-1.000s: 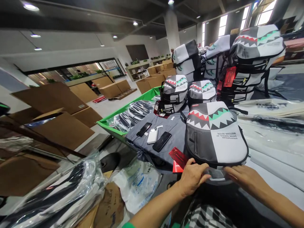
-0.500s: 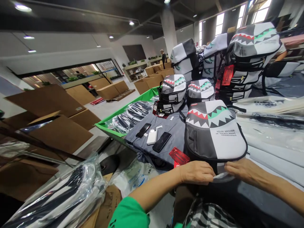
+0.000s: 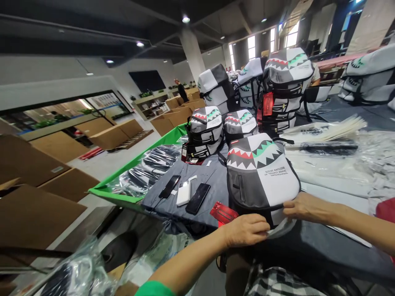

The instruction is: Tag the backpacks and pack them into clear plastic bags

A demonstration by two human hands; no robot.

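Backpack (image 3: 262, 172) — just above left hand (image 3: 245, 231); right hand (image 3: 304, 207) touching it.

ceiling: dark, with round spotlights (image 3: 185, 19)
column: pale concrete column (image 3: 191, 53)
windows: tall bright windows (image 3: 251, 47) along the right side
far wall: dark panel (image 3: 143, 69), perhaps a screen
left wall: long glass partition (image 3: 61, 111)
floor: pale floor (image 3: 129, 144)
shelving: low wall shelf (image 3: 148, 105) with potted plants

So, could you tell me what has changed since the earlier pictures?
The view has turned right, and the right hand has slid up onto the lower edge of the shark-mouth backpack, away from the left hand, still at the clear plastic. The phones stayed put.
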